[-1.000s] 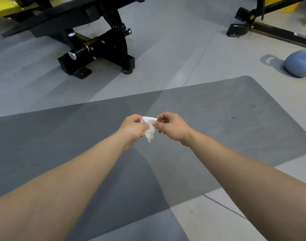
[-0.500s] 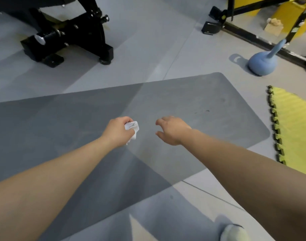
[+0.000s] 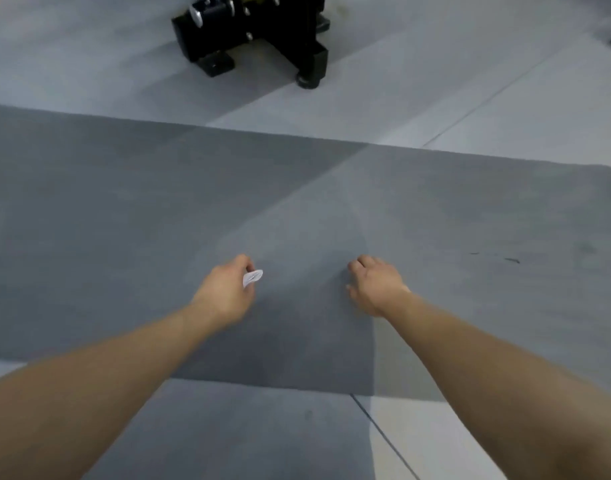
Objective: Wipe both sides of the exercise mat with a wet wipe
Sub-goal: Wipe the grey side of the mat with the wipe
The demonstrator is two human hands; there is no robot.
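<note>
My left hand [image 3: 224, 295] is curled round a balled-up white wet wipe [image 3: 253, 278]; only a small fold of it pokes out on the thumb side. Knuckles face up and the forearm runs in from the bottom-left corner. Can't tell whether the hand or the wipe touches the surface under it.

My right hand [image 3: 375, 285] holds nothing. Fingers hang loosely curled, palm down, thumb toward the left hand. It sits well apart from the left, at about the same height in the head view. Contact with the surface below: can't tell.

Both hands are over the grey exercise mat [image 3: 470, 209]. It lies flat on the floor and spans the view from the left edge to a rounded corner at the far right. Its near edge crosses under my forearms. A few small dark marks [image 3: 512, 260] show on the mat to the right of my right hand. A darker shadow patch covers the mat between and below the hands.

Under the mat is a pale grey floor [image 3: 505, 98] with thin seam lines, one running off past the far edge of the mat and one at the bottom near my right forearm. Beyond the far edge, top centre, stands the black metal base of some gym equipment [image 3: 252, 36], clear of the mat. The frame is slightly blurred.
</note>
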